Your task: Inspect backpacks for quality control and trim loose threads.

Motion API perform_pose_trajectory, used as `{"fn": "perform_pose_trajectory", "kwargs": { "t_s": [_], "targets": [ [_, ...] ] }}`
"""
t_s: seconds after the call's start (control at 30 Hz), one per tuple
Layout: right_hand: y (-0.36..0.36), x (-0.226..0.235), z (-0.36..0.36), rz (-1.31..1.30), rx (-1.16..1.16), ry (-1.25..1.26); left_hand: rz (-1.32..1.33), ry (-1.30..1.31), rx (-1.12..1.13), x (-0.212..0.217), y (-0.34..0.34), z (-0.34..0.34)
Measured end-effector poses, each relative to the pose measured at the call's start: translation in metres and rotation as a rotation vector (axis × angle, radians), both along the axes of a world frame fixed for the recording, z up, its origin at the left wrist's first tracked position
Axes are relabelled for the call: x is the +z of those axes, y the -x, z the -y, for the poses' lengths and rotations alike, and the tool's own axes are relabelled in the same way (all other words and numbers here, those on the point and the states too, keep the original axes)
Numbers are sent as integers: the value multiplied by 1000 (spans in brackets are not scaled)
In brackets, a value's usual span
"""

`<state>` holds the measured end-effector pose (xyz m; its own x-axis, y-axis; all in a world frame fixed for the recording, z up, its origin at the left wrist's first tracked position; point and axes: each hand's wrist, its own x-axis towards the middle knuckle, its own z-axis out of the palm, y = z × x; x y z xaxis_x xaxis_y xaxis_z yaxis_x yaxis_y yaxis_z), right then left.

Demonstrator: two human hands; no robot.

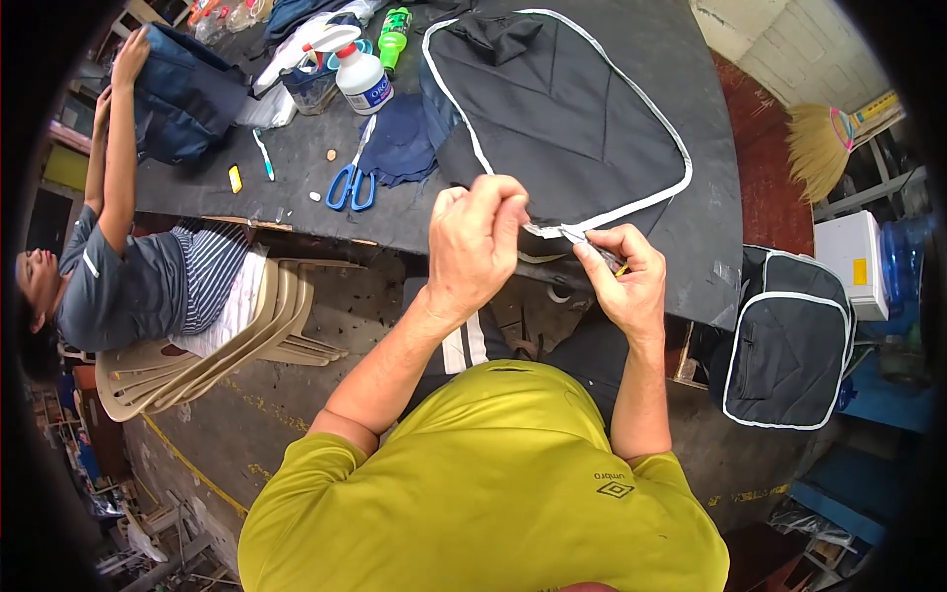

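Note:
A black fabric bag (562,89) edged with white trim (646,202) lies on the dark table in front of me. My left hand (478,237) is closed in a pinch at the near corner of the bag, where the trim meets the fingertips. Close beside it, my right hand (629,274) pinches a small tool with a grey metal tip (572,234) and a bit of yellow showing by the palm. The tip touches or nearly touches the trim; the rest of the tool is hidden by the fingers.
Blue-handled scissors (352,183) rest by a navy cloth (400,138), near a spray bottle (360,74), green bottle (395,39), toothbrush (263,155) and yellow piece (235,179). At left a seated person (128,266) handles a navy bag (182,99). Another white-edged bag (789,345) stands right.

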<state>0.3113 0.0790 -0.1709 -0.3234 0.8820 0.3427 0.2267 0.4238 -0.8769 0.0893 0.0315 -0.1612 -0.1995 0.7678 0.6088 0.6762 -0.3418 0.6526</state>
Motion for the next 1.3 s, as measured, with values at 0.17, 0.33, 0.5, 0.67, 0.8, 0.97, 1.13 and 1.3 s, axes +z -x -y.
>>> {"fn": "perform_pose_trajectory", "kwargs": {
  "t_s": [0.17,0.33,0.5,0.67,0.8,0.97,1.13,1.3],
  "targets": [
    [-3,-4,0,-10,21,39,44,-149,43,6,15,-3],
    [2,2,4,14,23,39,-306,-11,-54,13,9,6],
    [6,5,4,49,5,-26,-280,10,-37,4,8,4],
    [11,10,3,55,10,-36,-231,26,-35,3,5,3],
    [19,12,3,57,27,-43,-221,-6,-31,2,4,3],
    [14,9,4,68,12,-40,-61,-37,54,5,8,5],
    [17,17,11,47,-52,37,237,330,104,-30,31,-10],
    [22,24,6,18,-67,-1,1382,450,-581,-42,10,-20]
  ]
}}
